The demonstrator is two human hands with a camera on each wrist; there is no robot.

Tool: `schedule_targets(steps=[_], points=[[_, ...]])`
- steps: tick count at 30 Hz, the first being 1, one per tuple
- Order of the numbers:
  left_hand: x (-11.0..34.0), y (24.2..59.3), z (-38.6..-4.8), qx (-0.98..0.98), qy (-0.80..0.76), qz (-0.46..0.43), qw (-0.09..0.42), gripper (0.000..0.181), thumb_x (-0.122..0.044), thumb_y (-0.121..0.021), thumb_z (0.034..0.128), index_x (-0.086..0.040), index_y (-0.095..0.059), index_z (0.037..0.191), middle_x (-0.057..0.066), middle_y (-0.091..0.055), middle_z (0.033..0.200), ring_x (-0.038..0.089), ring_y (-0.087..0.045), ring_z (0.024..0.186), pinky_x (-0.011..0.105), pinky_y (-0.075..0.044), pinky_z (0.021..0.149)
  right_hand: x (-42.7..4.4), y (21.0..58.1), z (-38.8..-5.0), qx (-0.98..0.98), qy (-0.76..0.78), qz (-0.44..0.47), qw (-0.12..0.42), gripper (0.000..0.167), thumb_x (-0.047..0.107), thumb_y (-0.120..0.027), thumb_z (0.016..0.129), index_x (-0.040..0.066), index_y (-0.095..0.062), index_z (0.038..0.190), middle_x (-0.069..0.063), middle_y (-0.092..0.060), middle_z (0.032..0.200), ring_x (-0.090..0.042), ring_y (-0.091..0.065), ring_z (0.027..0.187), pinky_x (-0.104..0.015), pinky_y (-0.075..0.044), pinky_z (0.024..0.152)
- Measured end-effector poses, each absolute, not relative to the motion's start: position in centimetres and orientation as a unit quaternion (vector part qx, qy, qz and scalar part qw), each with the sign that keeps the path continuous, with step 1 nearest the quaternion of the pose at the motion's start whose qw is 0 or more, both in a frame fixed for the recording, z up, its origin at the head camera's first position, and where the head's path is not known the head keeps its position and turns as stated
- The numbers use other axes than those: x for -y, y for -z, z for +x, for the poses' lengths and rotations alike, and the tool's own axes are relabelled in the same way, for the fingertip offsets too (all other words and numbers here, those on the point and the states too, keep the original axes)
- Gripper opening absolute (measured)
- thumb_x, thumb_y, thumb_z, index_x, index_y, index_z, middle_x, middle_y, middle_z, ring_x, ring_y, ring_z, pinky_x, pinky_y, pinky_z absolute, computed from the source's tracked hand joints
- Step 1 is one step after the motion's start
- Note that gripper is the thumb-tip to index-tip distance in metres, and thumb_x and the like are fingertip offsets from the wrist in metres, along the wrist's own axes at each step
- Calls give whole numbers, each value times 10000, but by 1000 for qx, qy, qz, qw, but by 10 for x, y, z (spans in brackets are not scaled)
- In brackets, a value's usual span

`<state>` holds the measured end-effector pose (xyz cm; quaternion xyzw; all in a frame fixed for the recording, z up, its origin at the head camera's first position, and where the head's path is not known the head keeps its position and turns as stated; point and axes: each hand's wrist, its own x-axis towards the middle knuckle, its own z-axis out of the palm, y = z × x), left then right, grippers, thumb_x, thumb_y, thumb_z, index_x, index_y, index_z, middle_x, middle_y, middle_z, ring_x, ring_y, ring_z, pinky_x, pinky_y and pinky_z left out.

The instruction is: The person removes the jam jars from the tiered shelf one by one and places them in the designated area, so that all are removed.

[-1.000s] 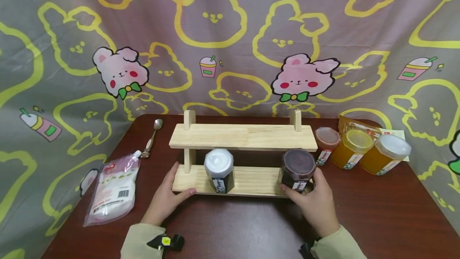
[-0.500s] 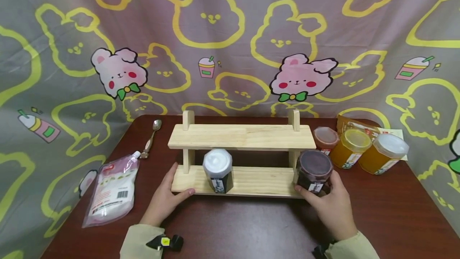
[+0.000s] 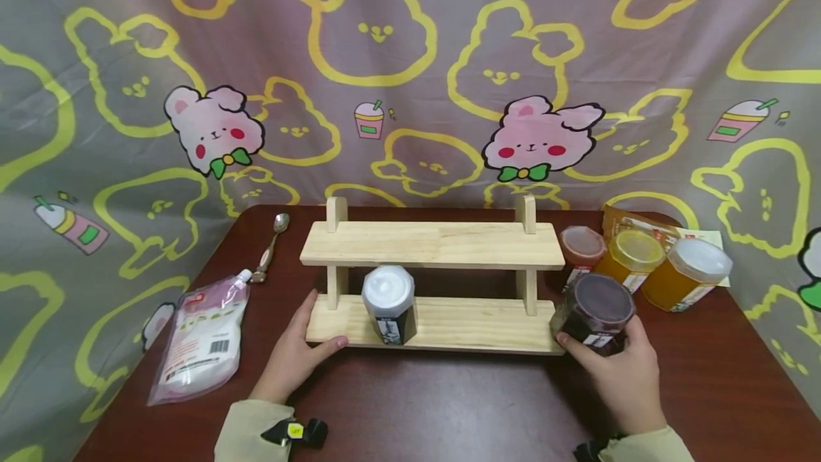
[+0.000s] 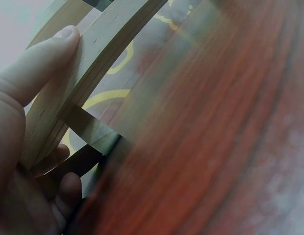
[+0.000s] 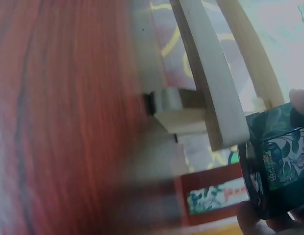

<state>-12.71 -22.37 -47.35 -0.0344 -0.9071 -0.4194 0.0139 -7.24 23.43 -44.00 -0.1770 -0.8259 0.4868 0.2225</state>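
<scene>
A two-tier wooden rack [image 3: 442, 319] stands on the dark red-brown table. My left hand [image 3: 296, 358] grips the left end of its lower shelf, thumb on top and fingers beneath, as the left wrist view shows. With my right hand [image 3: 625, 376] I hold a dark jar [image 3: 593, 312] just off the rack's right end. In the right wrist view the jar [image 5: 282, 161] hangs above the tabletop beside the shelf end, its leafy label showing. A second dark jar with a white lid [image 3: 390, 305] sits on the lower shelf, left of the middle.
A reddish jar [image 3: 582, 248], an amber jar [image 3: 631, 257] and an orange jar [image 3: 686, 273] stand to the right, with a brown packet [image 3: 625, 219] behind. On the left lie a spouted pouch [image 3: 205, 337] and a spoon [image 3: 272, 244]. A patterned curtain [image 3: 410, 91] hangs behind.
My right hand has carried the dark jar rightward, from over the lower shelf to past its right end. My left hand has kept its place on the shelf.
</scene>
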Motion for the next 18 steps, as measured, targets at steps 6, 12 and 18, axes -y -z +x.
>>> schedule_targets(steps=[6,12,18], points=[[223,476,-128,908,417,-35,19,1087,-429,-835,812,-25,-196,1593,232,-244,1620,408,-249,1476,590,-238,1167,-251,447,-75,812,-498,-225,203,860,147,-942,686,142,-510,1430,-20,-591,1261,-8,-497,1088,-185,-374,939],[224,475,-127,909,416,-30,19,1085,-427,-836,812,-26,-198,1594,231,-246,1620,407,-244,1478,588,-233,1169,-263,452,-76,805,-499,-256,195,860,175,-937,699,151,-501,1440,-24,-578,1266,-52,-493,1101,-209,-368,955],[223,474,-127,909,415,-32,19,1080,-419,-838,812,-25,-202,1592,232,-248,1619,412,-254,1473,591,-239,1166,-277,459,-76,797,-504,-281,178,852,220,-927,721,147,-487,1448,-35,-573,1267,-100,-501,1103,-197,-363,923]])
